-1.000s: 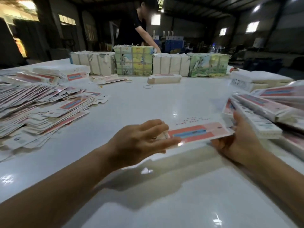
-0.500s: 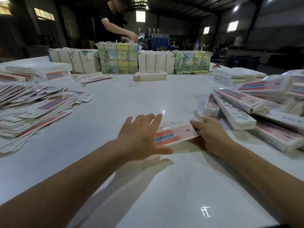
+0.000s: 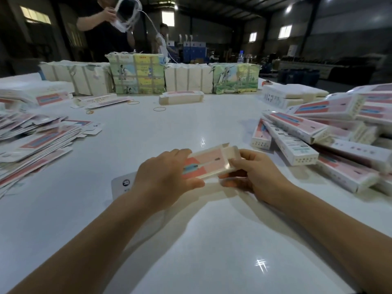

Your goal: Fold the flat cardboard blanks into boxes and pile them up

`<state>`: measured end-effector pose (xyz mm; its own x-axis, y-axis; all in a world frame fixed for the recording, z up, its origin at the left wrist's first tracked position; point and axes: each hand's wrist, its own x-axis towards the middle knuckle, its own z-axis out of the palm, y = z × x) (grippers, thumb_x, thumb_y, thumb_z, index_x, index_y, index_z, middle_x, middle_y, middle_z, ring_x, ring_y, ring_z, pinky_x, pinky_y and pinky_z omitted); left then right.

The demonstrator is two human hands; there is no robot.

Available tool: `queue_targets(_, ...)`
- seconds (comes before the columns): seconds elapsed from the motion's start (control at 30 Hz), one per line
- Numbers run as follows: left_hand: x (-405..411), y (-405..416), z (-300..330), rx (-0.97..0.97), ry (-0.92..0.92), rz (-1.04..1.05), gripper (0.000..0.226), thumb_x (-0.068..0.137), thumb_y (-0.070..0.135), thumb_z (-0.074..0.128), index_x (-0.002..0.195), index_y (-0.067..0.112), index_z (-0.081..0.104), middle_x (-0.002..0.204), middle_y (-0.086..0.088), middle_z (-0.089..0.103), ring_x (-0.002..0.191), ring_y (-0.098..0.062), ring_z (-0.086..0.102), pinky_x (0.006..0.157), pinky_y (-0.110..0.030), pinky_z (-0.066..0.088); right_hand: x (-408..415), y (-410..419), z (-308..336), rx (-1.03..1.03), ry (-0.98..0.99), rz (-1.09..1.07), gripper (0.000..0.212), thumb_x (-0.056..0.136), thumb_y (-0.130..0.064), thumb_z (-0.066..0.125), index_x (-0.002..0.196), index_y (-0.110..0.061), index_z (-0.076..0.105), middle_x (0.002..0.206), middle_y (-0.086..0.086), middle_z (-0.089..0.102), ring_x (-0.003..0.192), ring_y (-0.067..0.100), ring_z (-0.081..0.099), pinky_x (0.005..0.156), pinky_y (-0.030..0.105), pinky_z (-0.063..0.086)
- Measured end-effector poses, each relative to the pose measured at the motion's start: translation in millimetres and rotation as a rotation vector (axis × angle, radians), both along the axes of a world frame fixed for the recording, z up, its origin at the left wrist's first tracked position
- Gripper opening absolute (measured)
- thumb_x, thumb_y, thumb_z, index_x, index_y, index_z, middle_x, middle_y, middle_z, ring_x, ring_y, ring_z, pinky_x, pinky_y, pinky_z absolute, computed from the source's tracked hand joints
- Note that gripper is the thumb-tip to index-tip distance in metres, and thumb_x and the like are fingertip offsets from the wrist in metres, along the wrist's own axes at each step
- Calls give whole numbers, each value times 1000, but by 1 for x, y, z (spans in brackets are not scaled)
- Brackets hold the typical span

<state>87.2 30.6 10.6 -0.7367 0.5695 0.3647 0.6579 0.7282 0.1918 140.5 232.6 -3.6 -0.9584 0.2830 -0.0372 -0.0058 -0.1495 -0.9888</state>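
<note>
Two hands are working one blank (image 3: 203, 164) above the table (image 3: 212, 240): the left hand (image 3: 163, 179), fingers curled over its near end, is steadying it, while the right hand (image 3: 254, 177) is pinching the far end just under the raised flap, probably to tuck it, with the box pile (image 3: 318, 132) lying beyond the right fingertips.

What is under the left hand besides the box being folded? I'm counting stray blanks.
A white flat card pokes out from beneath the left hand on the table. How far it reaches under the hand is hidden.
</note>
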Motion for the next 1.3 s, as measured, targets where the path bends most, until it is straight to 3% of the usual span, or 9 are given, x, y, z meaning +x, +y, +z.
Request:
queue_targets(0.13,-2,-10,3,62,-69,39,53,81,64,53,122,31,47,118,11,58,92,-14,57,79,-36,51,7,4,0,326,136,-272,26,91,-13,60,113,-26,58,96,-4,64,63,9,66,54,24,53)
queue_targets(0.33,0,-7,3,92,-99,67,45,81,65,51,113,33,49,111,13,59,85,-11,57,75,-35,52,14,-14,-1,575,188,-214,21,91,-10,60,84,-25,73,57,-23,62,47,-3,56,45,14,46)
queue_targets(0.47,2,-5,1,98,-87,48,47,81,67,50,114,33,47,113,14,59,83,-11,57,72,-30,52,18,-22,3,571,286,-170,39,91,-6,59,75,-41,67,68,-13,65,49,-1,56,47,12,44)
queue_targets(0.7,4,-5,0,58,-51,28,49,81,66,50,116,32,46,115,13,59,85,-11,57,74,-32,54,19,-23,3,685,241,-128,37,90,-8,59,68,-38,64,74,-6,59,55,3,52,55,20,44)
queue_targets(0.93,4,-6,-1,39,-12,29,57,80,67,49,124,30,44,119,10,57,92,-12,58,78,-32,53,19,-24,3,724,211,-113,22,94,-11,53,96,-30,64,82,-7,59,66,12,56,58,18,44)
queue_targets(1.0,3,-5,-2,33,20,23,61,80,69,48,126,30,43,118,11,57,93,-12,57,78,-31,53,20,-25,3,667,192,-110,36,96,-16,53,121,-41,45,83,-9,58,66,8,58,53,14,47)
queue_targets(1.1,2,-2,-6,-6,72,1,68,79,71,47,132,29,41,121,11,57,98,-12,56,80,-30,51,19,-25,3,537,117,-58,57,97,-17,51,131,-49,20,85,-9,56,60,0,58,48,12,44)
queue_targets(1.17,3,0,-8,-35,113,-6,71,79,72,45,135,29,39,123,12,56,101,-12,55,80,-28,49,18,-25,3,590,108,-52,49,97,-15,51,137,-38,35,84,-10,57,54,-3,56,45,11,41)
queue_targets(1.3,4,1,-11,10,142,-1,70,78,72,44,132,28,41,119,11,58,95,-12,56,75,-27,50,19,-24,4,646,187,-99,22,95,-11,52,99,-24,69,77,-8,62,53,-3,55,47,10,41)
